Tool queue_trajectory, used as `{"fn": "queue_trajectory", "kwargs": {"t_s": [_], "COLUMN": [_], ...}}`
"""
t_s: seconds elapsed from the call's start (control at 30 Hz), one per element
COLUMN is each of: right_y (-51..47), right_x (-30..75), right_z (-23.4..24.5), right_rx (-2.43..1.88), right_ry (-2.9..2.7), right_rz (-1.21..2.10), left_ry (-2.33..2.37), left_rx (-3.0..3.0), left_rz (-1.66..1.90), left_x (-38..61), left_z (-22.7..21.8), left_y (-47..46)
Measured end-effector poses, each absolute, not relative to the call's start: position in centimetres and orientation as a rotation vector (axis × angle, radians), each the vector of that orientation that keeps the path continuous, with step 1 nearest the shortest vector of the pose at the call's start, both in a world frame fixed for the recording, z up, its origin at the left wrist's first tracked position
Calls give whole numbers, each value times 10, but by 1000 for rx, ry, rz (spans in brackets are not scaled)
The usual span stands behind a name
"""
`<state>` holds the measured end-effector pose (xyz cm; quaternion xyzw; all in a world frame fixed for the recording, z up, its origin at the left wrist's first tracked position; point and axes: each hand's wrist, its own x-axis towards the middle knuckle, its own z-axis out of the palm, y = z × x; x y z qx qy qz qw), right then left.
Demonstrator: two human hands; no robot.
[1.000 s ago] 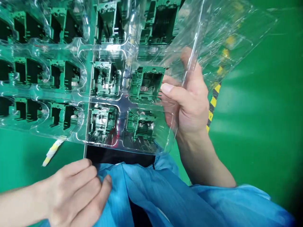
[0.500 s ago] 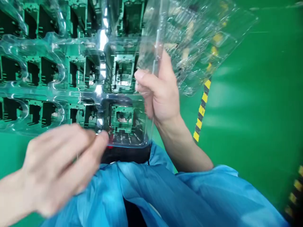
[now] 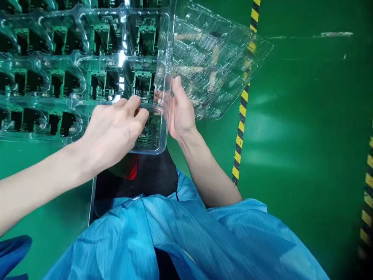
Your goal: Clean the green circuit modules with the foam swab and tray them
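— Standing where you are, what takes up most of the room?
— Green floor (image 3: 305,147), all round. Over it sits the big clear blister tray (image 3: 52,58), running off the top and left edges, so I can't count its pockets. Every pocket I can see holds a green plastic part (image 3: 147,37) with a dark hollow.
— And the blue?
— A blue smock (image 3: 189,241) on the person, bunched low down and cut off at the bottom.
— Any other container?
— An empty clear tray (image 3: 224,54), tilted and held up off the floor to the right of the full one, its left edge meeting the full tray's right wall. Nothing lies in its pockets. A yellow-and-black striped tape (image 3: 240,132) on the floor shows through it and runs on below.
— The hands?
— Right hand (image 3: 179,114) is closed on the empty tray's near left edge. Its fingers sit behind clear plastic and blur out. Left hand (image 3: 112,132) lies over the full tray's near right corner, fingers bent, thumb and forefinger tips together at the corner pocket. Whether they pinch a part or only the rim, I can't tell.
— Under that corner?
— A dark thing (image 3: 154,175) with a red patch, mostly covered by tray and smock. I can't make out what it is.
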<state>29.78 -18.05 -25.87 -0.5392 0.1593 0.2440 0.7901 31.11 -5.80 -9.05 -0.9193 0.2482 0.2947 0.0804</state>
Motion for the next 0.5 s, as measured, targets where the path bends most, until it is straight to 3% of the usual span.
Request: {"fn": "queue_trajectory", "kwargs": {"t_s": [0.27, 0.4, 0.5], "right_y": [-217, -239, -242], "right_x": [236, 209, 194], "right_z": [-273, -265, -238], "right_rx": [-1161, -1238, -1490], "right_ry": [765, 788, 483], "right_rz": [198, 28, -178], "left_ry": [658, 595, 397], "left_rx": [-2749, -2686, -2970], "left_rz": [1022, 934, 557], "left_x": [321, 328, 300], "left_z": [-87, -36, 18], "left_y": [-64, -39, 7]}}
